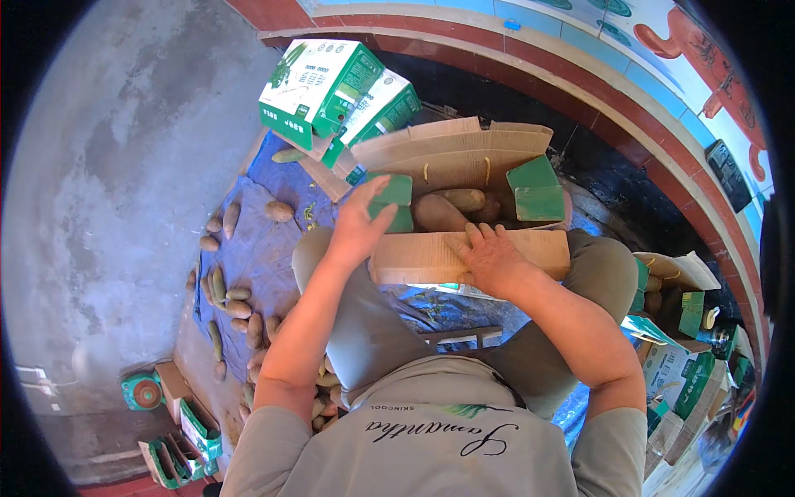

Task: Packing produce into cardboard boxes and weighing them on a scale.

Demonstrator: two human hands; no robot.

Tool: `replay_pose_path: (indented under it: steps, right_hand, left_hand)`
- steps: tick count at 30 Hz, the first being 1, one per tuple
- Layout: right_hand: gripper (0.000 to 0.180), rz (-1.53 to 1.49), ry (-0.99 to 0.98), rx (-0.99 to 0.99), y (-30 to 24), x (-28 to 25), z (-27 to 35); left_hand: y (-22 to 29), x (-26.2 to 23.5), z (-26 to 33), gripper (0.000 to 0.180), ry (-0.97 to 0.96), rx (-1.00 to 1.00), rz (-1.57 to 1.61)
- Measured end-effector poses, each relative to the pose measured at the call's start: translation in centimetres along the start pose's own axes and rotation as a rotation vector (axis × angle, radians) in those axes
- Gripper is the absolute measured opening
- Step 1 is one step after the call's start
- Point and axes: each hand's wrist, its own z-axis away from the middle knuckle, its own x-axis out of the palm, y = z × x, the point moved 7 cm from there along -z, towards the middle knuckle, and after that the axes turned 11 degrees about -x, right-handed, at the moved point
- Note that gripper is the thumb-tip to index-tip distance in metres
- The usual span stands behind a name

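Observation:
An open cardboard box (pixel 451 153) sits between my knees, its far flap raised and its two green side flaps (pixel 536 189) standing up. Several large brown tubers (pixel 439 213) lie inside. At the left side flap, my left hand (pixel 362 222) has its thumb and fingers spread, touching the flap or close to it. My right hand (pixel 490 258) rests on the near brown flap (pixel 418 258), fingers stretched out over it. How deep the tubers go is hidden by the near flap.
White and green cartons (pixel 319 87) are stacked beyond the box on the left. Loose tubers (pixel 280 211) lie scattered over a blue sheet (pixel 261 248). At my right stands another open box (pixel 675 290) with tubers. A tiled wall (pixel 580 62) curves along the far side.

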Motion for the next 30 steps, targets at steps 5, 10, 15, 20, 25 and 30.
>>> replay_pose_path:
  steps: [5,10,15,20,25,30]
  right_hand:
    - [0.066,-0.022,0.052,0.016,0.2,-0.3,0.6]
    - [0.063,-0.014,0.089,-0.039,0.0,-1.0,0.0]
    - [0.062,-0.026,0.223,-0.086,0.0,-1.8,0.7]
    - [0.066,-0.132,0.270,-0.083,0.3,-3.0,1.2]
    - [0.070,-0.110,0.252,-0.086,0.2,-3.2,1.1]
    - [0.073,-0.296,0.241,-0.076,-0.2,-4.0,0.4]
  left_hand:
    - [-0.7,-5.6,2.5,0.024,0.274,0.029,-0.018]
    - [-6.8,-12.8,7.9,0.019,0.515,-0.142,-0.017]
    - [-15.3,-15.7,14.6,0.011,0.632,-0.241,-0.411]
    - [-27.3,-12.1,24.6,0.017,0.420,-0.634,-0.506]
    - [-34.6,-2.8,37.5,0.028,-0.146,-1.235,-0.498]
    - [-36.9,4.0,47.0,0.038,-0.420,-1.316,-0.478]
